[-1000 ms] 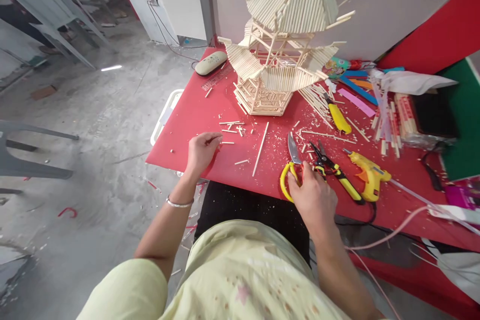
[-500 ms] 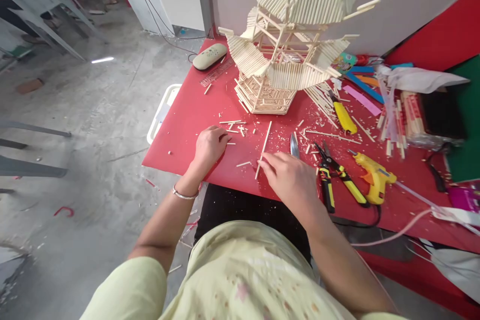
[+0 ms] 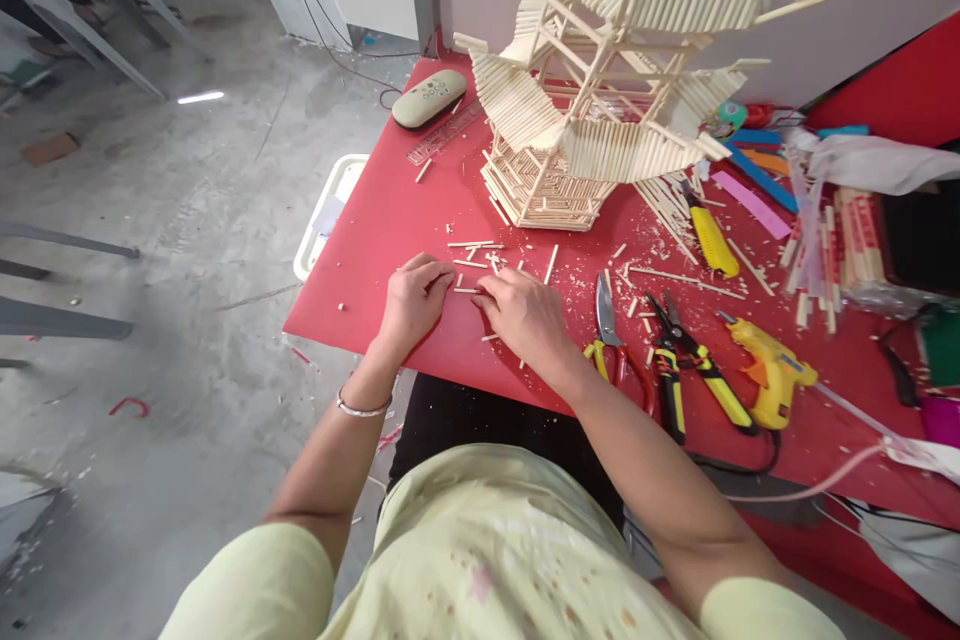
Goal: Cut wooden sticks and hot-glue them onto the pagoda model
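Observation:
My left hand (image 3: pixel 416 305) rests on the red tabletop (image 3: pixel 352 295) with thumb and fingers drawn together; whatever they hold is too small to make out. Close to its right is my right hand (image 3: pixel 525 320), its fingertips pinched at the end of a short wooden stick (image 3: pixel 466 291) lying flat. More cut sticks (image 3: pixel 474 245) lie just beyond both hands. A longer stick (image 3: pixel 552 264) pokes out past my right hand, which covers part of it. Behind stands a tiered, pagoda-like model (image 3: pixel 551 185) built from sticks, with flared roofs.
Right of my hands lie red-and-yellow-handled snips (image 3: pixel 606 310), black-and-yellow pliers (image 3: pixel 671 385), a yellow glue gun (image 3: pixel 776 375) and a yellow cutter (image 3: pixel 712 240). Bundled sticks (image 3: pixel 851 240) sit farther right. A case (image 3: pixel 429 99) and a clear ruler (image 3: pixel 446 133) lie at back left.
My right hand has moved left from the long stick to the short stick beside my left hand. My left hand has hardly moved. The view has shifted slightly, exposing the snips' handles.

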A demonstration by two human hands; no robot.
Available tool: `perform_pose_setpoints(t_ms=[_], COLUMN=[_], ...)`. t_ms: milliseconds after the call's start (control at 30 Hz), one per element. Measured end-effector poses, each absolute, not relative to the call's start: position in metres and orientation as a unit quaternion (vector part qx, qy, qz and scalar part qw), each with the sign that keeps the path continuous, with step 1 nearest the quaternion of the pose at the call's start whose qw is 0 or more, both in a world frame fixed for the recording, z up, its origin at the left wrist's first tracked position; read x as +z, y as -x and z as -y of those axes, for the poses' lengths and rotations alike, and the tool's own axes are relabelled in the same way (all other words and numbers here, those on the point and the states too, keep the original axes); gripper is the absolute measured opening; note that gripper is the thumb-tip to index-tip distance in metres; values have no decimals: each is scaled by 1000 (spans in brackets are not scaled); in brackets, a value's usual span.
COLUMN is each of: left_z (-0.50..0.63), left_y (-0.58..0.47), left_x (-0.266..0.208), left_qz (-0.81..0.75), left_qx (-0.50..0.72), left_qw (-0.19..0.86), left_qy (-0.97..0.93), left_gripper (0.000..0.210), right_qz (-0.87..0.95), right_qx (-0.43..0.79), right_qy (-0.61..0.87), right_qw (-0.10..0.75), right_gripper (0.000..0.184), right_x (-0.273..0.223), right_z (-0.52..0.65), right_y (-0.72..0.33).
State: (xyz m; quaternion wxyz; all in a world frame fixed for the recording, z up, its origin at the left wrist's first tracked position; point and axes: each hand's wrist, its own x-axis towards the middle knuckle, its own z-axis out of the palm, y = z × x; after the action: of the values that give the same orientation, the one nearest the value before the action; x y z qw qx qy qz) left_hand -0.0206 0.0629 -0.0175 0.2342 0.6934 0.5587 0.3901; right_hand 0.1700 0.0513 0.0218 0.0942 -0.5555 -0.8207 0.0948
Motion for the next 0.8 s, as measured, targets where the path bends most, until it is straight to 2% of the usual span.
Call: perform_pose_setpoints(t_ms=[433,800], left_z=[-61,-60], left_y=[21,21], left_x=[-21,-23], left_qz=[-578,-560], left_qx=[401,415], left_qw=[216,222], left_qy=[-677,-681], left_gripper=[20,19], right_qz=[788,818], right_qx=[115,194], right_qy=[595,537], right_qw=[109,74], right_gripper=[24,12], right_x=[30,29], right_z=[-62,-19], right_y=[-186,-212])
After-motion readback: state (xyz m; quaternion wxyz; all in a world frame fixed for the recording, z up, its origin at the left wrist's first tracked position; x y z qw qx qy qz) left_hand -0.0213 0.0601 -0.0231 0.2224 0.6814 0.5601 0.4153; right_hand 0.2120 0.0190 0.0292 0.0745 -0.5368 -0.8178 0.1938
